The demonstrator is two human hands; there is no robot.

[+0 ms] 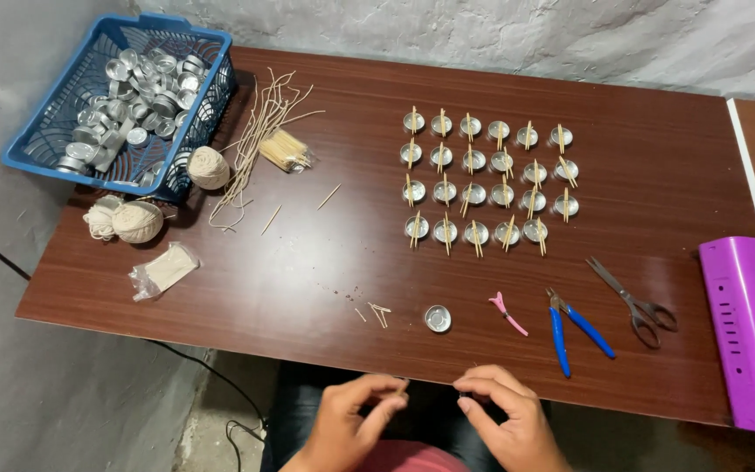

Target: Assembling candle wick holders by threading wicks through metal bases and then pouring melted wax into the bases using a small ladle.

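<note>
My left hand (349, 421) and my right hand (507, 418) are held close together below the near edge of a dark brown table (308, 262). Both have fingertips pinched; something small and dark shows at the right fingertips, too small to name. What the left fingers pinch is hidden. An empty round metal cup (437, 318) sits on the table just beyond the hands, with short stick pieces (377, 312) beside it. Farther back stands a grid of several metal cups (487, 182), each with thin sticks laid across it.
A pink clip (506, 312), blue-handled pliers (571, 329) and scissors (637, 305) lie at the right. A purple device (749, 336) sits at the right edge. A blue basket (63, 131) of metal cups, string balls (138, 221), cut wicks (255, 140), sticks (284, 150), and a plastic bag (164, 270) are at the left.
</note>
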